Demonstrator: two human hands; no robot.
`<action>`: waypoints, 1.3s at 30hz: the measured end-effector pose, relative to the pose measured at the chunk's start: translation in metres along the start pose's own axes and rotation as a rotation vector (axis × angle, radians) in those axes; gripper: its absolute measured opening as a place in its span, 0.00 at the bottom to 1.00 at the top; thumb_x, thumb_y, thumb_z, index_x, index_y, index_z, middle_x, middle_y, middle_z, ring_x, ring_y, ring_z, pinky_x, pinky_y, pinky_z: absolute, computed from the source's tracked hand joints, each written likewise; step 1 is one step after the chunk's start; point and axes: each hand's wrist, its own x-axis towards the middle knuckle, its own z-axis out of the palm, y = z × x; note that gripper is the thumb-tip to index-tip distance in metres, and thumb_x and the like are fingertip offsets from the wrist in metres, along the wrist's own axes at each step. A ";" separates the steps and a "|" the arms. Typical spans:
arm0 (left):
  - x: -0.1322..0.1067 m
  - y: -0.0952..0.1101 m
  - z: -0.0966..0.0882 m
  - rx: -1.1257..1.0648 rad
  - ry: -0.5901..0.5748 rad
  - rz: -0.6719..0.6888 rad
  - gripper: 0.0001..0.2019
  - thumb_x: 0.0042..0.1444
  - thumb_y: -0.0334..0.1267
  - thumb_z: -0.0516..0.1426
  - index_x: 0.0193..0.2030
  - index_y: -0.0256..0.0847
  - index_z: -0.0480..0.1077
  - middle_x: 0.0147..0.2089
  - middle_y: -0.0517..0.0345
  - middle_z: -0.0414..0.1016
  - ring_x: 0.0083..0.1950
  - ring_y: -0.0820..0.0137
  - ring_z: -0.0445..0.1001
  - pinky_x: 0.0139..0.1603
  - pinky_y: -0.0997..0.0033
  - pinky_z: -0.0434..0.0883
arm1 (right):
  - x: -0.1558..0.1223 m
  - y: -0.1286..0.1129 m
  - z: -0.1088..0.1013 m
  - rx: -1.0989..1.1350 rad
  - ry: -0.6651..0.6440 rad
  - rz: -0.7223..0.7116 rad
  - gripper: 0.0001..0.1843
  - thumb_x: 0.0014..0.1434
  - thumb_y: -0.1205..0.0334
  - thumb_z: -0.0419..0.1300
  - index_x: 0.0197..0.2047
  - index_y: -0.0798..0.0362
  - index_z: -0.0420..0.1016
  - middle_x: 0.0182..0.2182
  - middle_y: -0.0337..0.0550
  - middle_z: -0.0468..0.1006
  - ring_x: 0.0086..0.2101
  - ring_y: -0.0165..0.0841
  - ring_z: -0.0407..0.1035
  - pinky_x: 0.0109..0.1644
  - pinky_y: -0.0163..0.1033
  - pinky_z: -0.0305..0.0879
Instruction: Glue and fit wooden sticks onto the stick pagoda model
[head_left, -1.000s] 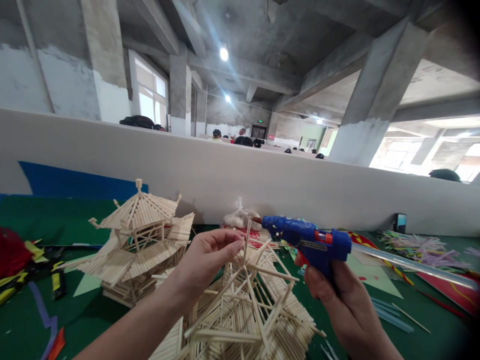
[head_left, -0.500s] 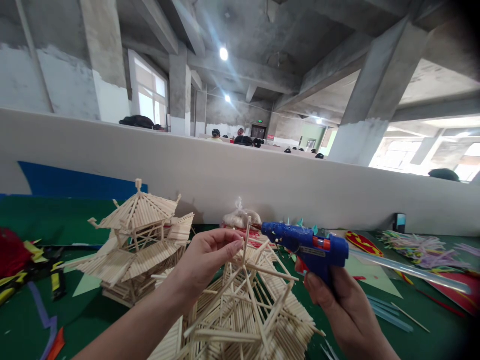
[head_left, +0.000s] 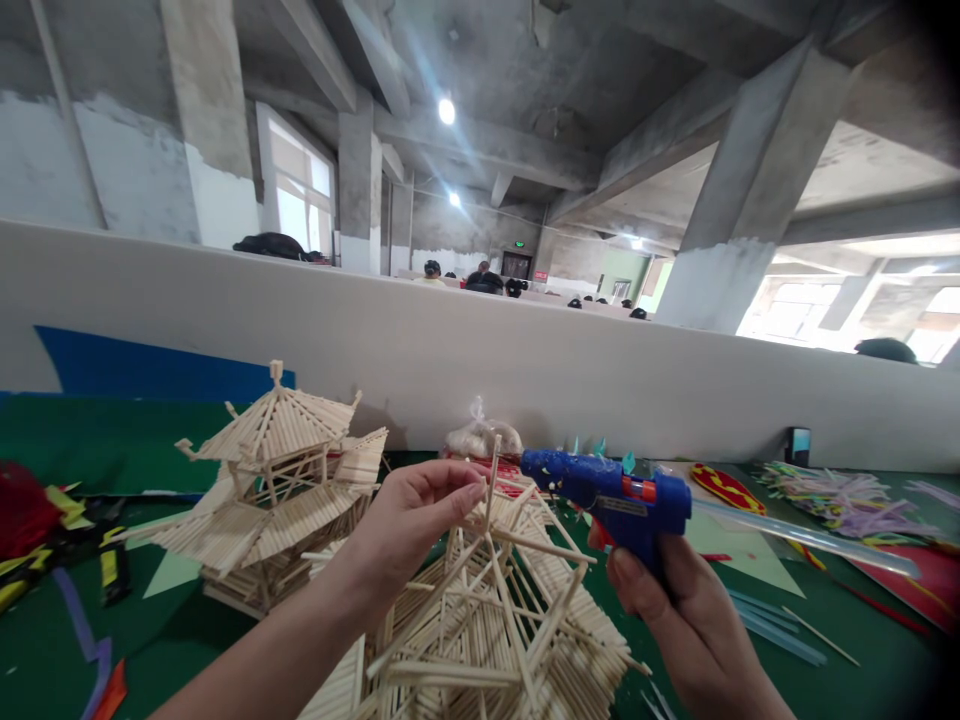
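Observation:
My left hand [head_left: 409,520] is closed in a pinch on the upright stick at the peak of a wooden stick roof frame [head_left: 495,620] that stands low in the middle. My right hand [head_left: 686,625] is wrapped round the grip of a blue hot glue gun [head_left: 611,490]. A clear glue stick [head_left: 810,540] pokes out of the gun's back. The gun's nozzle points left and sits close to the upright stick, just right of my left fingertips. A finished two-tier stick pagoda [head_left: 277,480] stands to the left on the green table [head_left: 112,440].
A white partition wall [head_left: 600,370] runs along the table's far edge. A knotted plastic bag [head_left: 480,435] lies behind the frame. Coloured paper scraps and straws [head_left: 847,495] are at the right. Pliers with yellow-black handles [head_left: 112,565] and red material [head_left: 22,500] lie at the left. Other people's heads show beyond the wall.
The glue gun has dropped slightly and moved left, bringing its nozzle nearer the upright stick. My left hand has kept its pinch in the same place.

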 end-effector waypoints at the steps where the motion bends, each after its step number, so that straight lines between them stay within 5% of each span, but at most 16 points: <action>1: 0.000 0.000 0.000 0.003 0.000 0.002 0.08 0.43 0.40 0.62 0.29 0.40 0.74 0.37 0.53 0.75 0.39 0.67 0.69 0.45 0.66 0.63 | 0.000 0.002 0.000 0.013 -0.006 0.010 0.13 0.58 0.54 0.50 0.41 0.50 0.68 0.21 0.38 0.67 0.21 0.30 0.60 0.22 0.33 0.58; 9: 0.002 -0.002 0.000 0.045 0.003 0.015 0.08 0.42 0.41 0.61 0.28 0.39 0.73 0.36 0.55 0.75 0.37 0.68 0.70 0.43 0.67 0.65 | 0.010 0.003 0.002 0.397 0.008 0.230 0.13 0.58 0.51 0.51 0.28 0.51 0.62 0.18 0.34 0.64 0.20 0.25 0.57 0.23 0.30 0.56; 15: 0.000 0.005 0.000 0.140 0.058 0.135 0.06 0.43 0.40 0.60 0.26 0.40 0.72 0.29 0.59 0.72 0.31 0.72 0.67 0.34 0.72 0.66 | 0.012 0.021 -0.020 0.674 0.170 0.384 0.13 0.50 0.56 0.61 0.35 0.50 0.62 0.18 0.33 0.66 0.22 0.26 0.60 0.24 0.28 0.58; 21: 0.005 0.005 -0.004 0.237 0.153 0.218 0.06 0.43 0.39 0.60 0.28 0.41 0.72 0.29 0.61 0.70 0.32 0.73 0.65 0.32 0.75 0.64 | -0.014 0.073 -0.067 0.353 0.179 0.661 0.14 0.45 0.53 0.63 0.27 0.54 0.67 0.20 0.34 0.70 0.22 0.26 0.63 0.24 0.28 0.60; 27: 0.004 0.002 -0.005 0.252 0.151 0.234 0.05 0.44 0.39 0.61 0.27 0.41 0.71 0.33 0.60 0.69 0.36 0.73 0.65 0.30 0.77 0.62 | -0.061 0.147 -0.092 -0.081 0.200 0.783 0.21 0.37 0.49 0.63 0.32 0.54 0.72 0.28 0.43 0.78 0.34 0.42 0.72 0.33 0.37 0.67; 31: 0.000 0.006 -0.003 0.275 0.162 0.248 0.06 0.44 0.40 0.61 0.26 0.41 0.71 0.33 0.60 0.68 0.35 0.73 0.64 0.29 0.77 0.61 | -0.083 0.190 -0.098 -0.383 -0.022 0.803 0.23 0.42 0.43 0.56 0.32 0.53 0.72 0.30 0.47 0.79 0.35 0.46 0.72 0.36 0.41 0.67; 34: 0.000 0.009 0.001 0.292 0.149 0.233 0.06 0.45 0.40 0.60 0.26 0.41 0.70 0.31 0.61 0.67 0.33 0.74 0.63 0.29 0.76 0.59 | -0.083 0.189 -0.099 -0.680 -0.102 0.718 0.24 0.47 0.41 0.51 0.35 0.53 0.73 0.34 0.52 0.77 0.36 0.49 0.71 0.38 0.47 0.65; 36: 0.001 0.011 0.003 0.311 0.148 0.222 0.06 0.45 0.40 0.60 0.26 0.40 0.70 0.29 0.62 0.67 0.30 0.75 0.61 0.29 0.76 0.59 | -0.074 0.168 -0.095 -0.844 -0.042 0.610 0.26 0.48 0.41 0.51 0.39 0.54 0.72 0.40 0.54 0.74 0.39 0.50 0.69 0.39 0.50 0.64; 39: 0.002 0.013 0.005 0.326 0.163 0.228 0.06 0.46 0.41 0.59 0.27 0.40 0.70 0.27 0.63 0.68 0.28 0.76 0.60 0.28 0.76 0.58 | -0.047 0.115 -0.077 -0.701 0.013 0.386 0.21 0.54 0.44 0.49 0.42 0.50 0.68 0.41 0.48 0.72 0.39 0.42 0.68 0.35 0.43 0.66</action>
